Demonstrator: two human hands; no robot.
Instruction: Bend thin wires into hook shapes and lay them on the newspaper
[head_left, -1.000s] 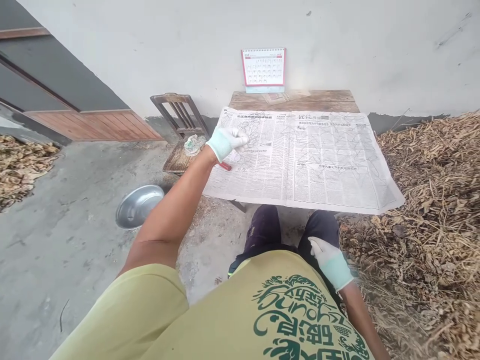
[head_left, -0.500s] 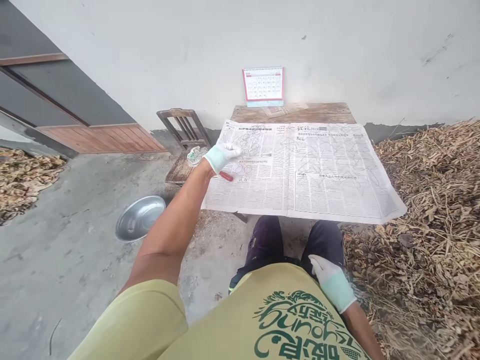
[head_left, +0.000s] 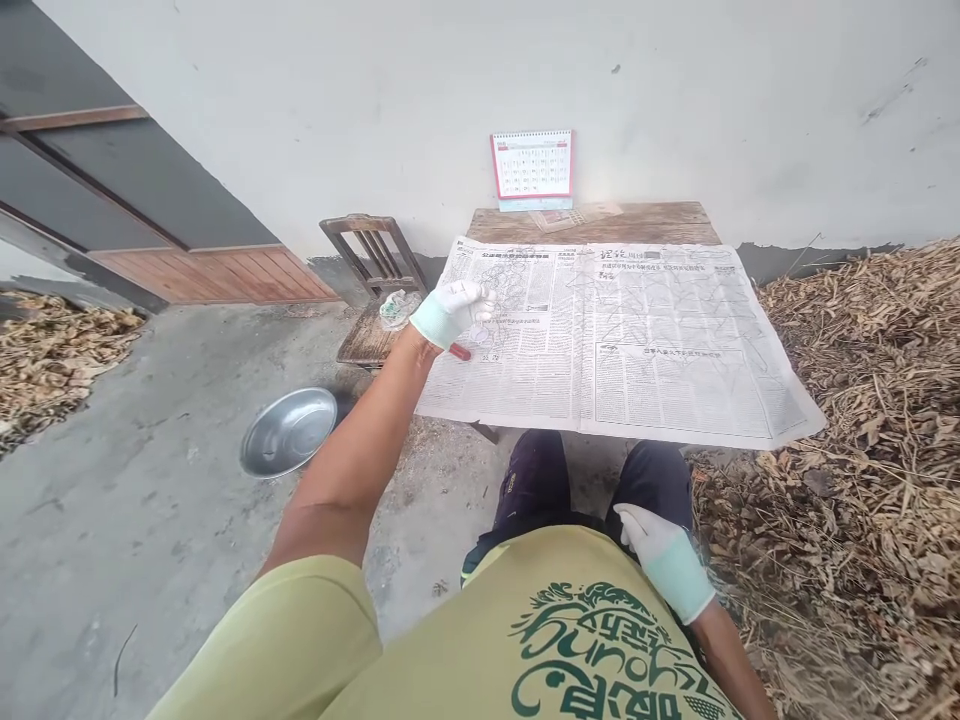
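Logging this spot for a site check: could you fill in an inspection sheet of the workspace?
Surface: brown wooden table, mostly covered by a spread printed newspaper.
Job's things: small red-ended object on the newspaper.
Clutter: red-framed desk calendar against the wall; crumpled whitish wad on a dark wooden chair.
Hands: white-gloved left hand curled over the red-ended object, grip unclear; white-gloved right hand flat on the thigh.
Cables: nothing seen.
Surroundings: round metal basin on concrete floor; dry plant stalks heaped at right.

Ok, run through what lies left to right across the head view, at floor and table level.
Dry leaf pile → metal bowl → wooden chair → left hand → newspaper → dry straw heap.
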